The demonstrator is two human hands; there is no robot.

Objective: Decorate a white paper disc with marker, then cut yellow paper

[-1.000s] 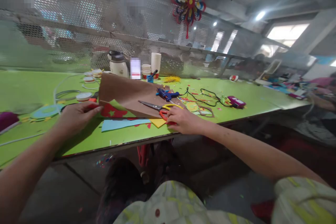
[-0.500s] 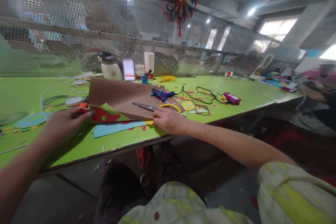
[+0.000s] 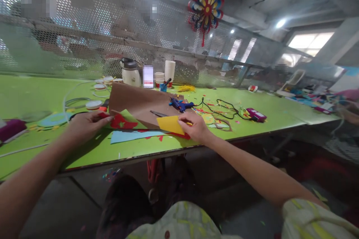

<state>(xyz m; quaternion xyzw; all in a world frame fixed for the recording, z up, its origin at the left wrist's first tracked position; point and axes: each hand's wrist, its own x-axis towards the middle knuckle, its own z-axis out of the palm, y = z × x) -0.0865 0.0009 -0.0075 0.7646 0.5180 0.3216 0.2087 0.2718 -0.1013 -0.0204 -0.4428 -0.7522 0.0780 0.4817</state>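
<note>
My right hand pinches a yellow paper piece and holds it tilted up above the green table. The scissors lie just behind it on a brown paper sheet, partly hidden by the yellow piece. At the left, my left hand grips the edge of a green sheet with a red cutout. A light blue paper strip lies flat between both hands near the table's front edge.
A blue glue gun with a black cord lies behind the scissors. Cups, a white jug and tape rolls stand further back. A perforated metal screen with a paper pinwheel closes the far side.
My right hand left the scissors' handles, took the yellow piece and raised it off the table. My left hand stays on the green and red sheet.
</note>
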